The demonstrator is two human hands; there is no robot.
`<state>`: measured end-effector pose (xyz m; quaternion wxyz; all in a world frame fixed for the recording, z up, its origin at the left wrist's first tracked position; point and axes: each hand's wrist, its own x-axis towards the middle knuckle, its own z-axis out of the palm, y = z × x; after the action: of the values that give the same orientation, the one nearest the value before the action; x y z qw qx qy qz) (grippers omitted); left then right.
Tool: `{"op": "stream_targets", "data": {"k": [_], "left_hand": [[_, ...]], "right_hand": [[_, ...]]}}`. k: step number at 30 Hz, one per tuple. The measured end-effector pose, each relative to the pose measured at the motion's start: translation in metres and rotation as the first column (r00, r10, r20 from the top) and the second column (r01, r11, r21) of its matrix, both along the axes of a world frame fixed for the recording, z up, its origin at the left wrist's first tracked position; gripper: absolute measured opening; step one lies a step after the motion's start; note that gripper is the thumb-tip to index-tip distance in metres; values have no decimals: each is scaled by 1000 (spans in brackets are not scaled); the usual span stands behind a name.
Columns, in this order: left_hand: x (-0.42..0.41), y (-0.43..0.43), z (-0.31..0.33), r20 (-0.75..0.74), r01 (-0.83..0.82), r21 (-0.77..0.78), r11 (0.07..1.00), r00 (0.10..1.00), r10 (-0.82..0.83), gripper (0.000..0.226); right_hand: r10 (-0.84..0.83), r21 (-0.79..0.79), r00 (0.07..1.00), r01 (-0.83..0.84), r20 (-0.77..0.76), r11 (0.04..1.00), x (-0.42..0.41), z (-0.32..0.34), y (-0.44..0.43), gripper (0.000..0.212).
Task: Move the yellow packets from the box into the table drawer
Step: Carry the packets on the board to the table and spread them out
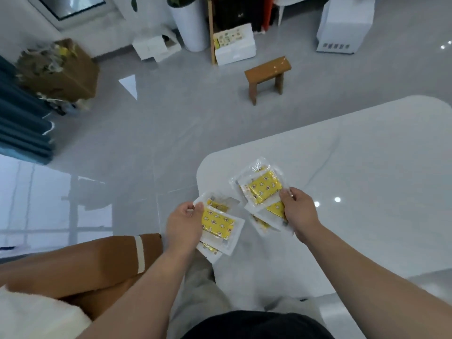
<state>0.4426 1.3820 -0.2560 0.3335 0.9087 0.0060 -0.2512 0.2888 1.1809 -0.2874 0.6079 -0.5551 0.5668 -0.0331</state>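
Note:
My left hand (184,226) grips a small stack of yellow packets in clear wrap (218,222), held over the rounded corner of the white table (367,182). My right hand (297,211) grips a second stack of the same yellow packets (264,188), fanned out just above the tabletop. The two stacks sit side by side, a little apart. A white box with yellow packets inside (233,42) stands on the floor far back. No drawer is visible.
A brown wooden stool (267,74) stands on the grey floor beyond the table. A brown cardboard box (61,69) sits at the left by blue curtains. A brown seat (85,263) is at my lower left. White boxes and a white planter (189,23) line the back.

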Motion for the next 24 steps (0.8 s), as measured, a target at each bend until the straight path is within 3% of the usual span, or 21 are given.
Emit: {"op": "stream_targets", "data": {"k": [7,13,19,24], "left_hand": [[133,-45,-97,-129,228,31,973,966,-222,23],[219,-82,-194,-256,573,135,808,808,-530,29],[255,-112,-276,-428,586,55,808,745,-511,23],[273,-129,-323,-337,677,115,727,715,-613,21]], "right_hand": [[-216,-45,964,212,-154,976,69,-44,15,30],[-423,-19,874,431,-238,902,117,-111,42,30],[-461,-42,844,469,-275,882,148,-176,39,26],[-487,-25,838,497,-246,867,174,-226,36,21]]}}
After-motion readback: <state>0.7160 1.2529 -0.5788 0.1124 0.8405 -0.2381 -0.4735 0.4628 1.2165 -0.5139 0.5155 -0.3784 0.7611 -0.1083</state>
